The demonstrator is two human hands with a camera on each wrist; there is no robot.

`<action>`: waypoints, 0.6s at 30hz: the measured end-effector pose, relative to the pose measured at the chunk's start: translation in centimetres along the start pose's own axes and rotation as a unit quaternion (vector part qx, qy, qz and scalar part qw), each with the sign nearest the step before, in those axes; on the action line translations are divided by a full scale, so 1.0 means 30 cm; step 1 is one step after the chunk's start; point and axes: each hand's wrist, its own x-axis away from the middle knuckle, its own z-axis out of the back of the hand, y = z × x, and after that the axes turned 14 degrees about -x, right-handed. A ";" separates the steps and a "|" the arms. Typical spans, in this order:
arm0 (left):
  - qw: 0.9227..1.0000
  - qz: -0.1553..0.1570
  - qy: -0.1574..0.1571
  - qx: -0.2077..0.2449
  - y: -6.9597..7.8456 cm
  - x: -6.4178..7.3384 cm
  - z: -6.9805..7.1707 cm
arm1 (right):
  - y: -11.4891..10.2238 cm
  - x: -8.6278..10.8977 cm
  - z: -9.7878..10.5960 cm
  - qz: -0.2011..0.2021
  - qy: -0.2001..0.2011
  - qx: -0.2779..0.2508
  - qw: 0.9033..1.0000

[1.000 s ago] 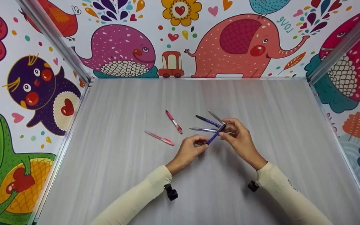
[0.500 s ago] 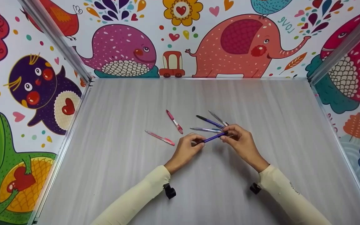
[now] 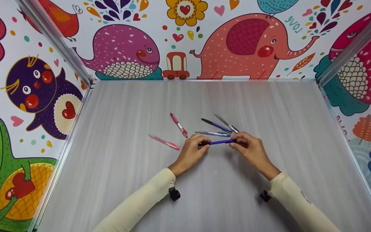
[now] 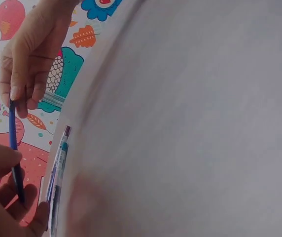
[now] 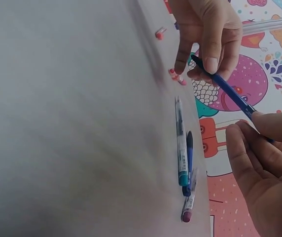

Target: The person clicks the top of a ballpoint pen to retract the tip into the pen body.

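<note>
Between both hands a blue pen (image 3: 221,141) is held nearly level above the table. My left hand (image 3: 193,152) pinches its dark end between thumb and fingers; my right hand (image 3: 250,150) pinches the other end. The right wrist view shows the same blue pen (image 5: 232,94) running between the two hands. Just beyond the hands lie a clear pen with a teal end (image 3: 213,133), a dark blue pen (image 3: 216,125) and a grey clear pen (image 3: 226,123), close together. The fingers hide part of the held pen's ends.
Left of that group, a red pen (image 3: 179,125) and a pink pen (image 3: 164,141) lie apart on the grey table (image 3: 124,106). Printed cartoon panels (image 3: 127,51) stand along the back and both sides of the table.
The held blue pen has turned from a steep slant to nearly level. My right hand has come nearer and slightly right, away from the pen group; the left has shifted slightly left.
</note>
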 end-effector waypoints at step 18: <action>0.987 -0.101 0.006 -0.128 -0.023 -0.034 -0.001 | 0.056 0.032 0.003 0.065 -0.017 0.131 0.989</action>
